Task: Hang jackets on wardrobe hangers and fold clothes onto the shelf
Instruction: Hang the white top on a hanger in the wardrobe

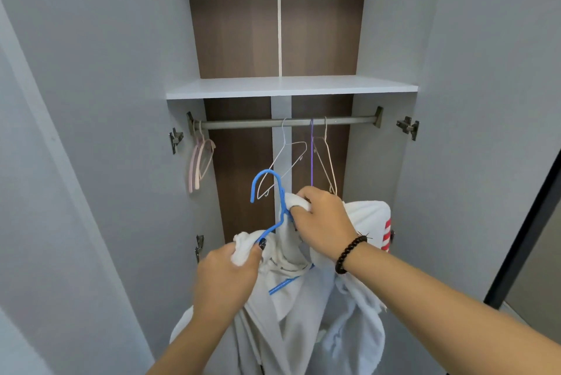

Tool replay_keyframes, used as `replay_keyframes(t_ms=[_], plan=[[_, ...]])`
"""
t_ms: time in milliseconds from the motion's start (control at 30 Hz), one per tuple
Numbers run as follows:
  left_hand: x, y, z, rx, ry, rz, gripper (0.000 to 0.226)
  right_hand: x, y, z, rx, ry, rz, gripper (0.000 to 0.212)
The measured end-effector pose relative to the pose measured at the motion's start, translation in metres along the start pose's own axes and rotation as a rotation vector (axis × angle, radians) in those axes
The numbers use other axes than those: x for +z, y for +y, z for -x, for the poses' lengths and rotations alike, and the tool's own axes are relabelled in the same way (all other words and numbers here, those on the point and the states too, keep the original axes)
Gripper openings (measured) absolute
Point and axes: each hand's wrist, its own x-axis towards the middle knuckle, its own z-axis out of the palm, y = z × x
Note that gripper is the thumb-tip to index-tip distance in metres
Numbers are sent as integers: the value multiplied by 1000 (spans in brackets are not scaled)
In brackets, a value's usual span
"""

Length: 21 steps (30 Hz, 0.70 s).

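Empty hangers (290,159) hang on the rail (285,122) under the shelf (291,88) at 12 o'clock. Low in the middle, the left hand (226,276) and right hand (323,220) grip the white jacket (291,329) with curled fingers, on the blue hanger (268,192).

Both hands (226,276) (321,220) raised, fingers curled

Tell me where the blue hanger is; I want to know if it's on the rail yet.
Not yet: in the head view the blue hanger sits centre frame below the rail, inside the white jacket held by both hands.
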Motion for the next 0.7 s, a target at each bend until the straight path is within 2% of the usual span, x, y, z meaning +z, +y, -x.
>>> replay_keyframes(t_ms=[67, 133, 200, 267, 400, 500, 633, 700], plan=[[-3, -5, -8, -2, 7, 40, 34, -5, 1, 8, -53, -142, -98, 12], [-7, -9, -16, 21, 8, 58, 32, -13, 12, 14, -205, -251, 56, 10], [-10, -10, -22, 63, -6, 45, 31, -26, 37, 7, -426, -109, 441, 27], [-9, -8, -25, 111, -24, 21, 32, -39, 60, -3, -528, -38, 621, 36], [2, 3, -39, 161, -78, 27, 29, -49, 91, -8, -476, -173, 527, 40], [19, 11, -55, 179, -99, 38, 28, -44, 99, -12, -468, -89, 500, 30], [48, 30, -67, 311, -131, -93, 24, -44, 114, -22, -447, -16, 495, 30], [67, 42, -70, 401, -92, -152, 33, -50, 122, -24, -411, 32, 488, 23]])
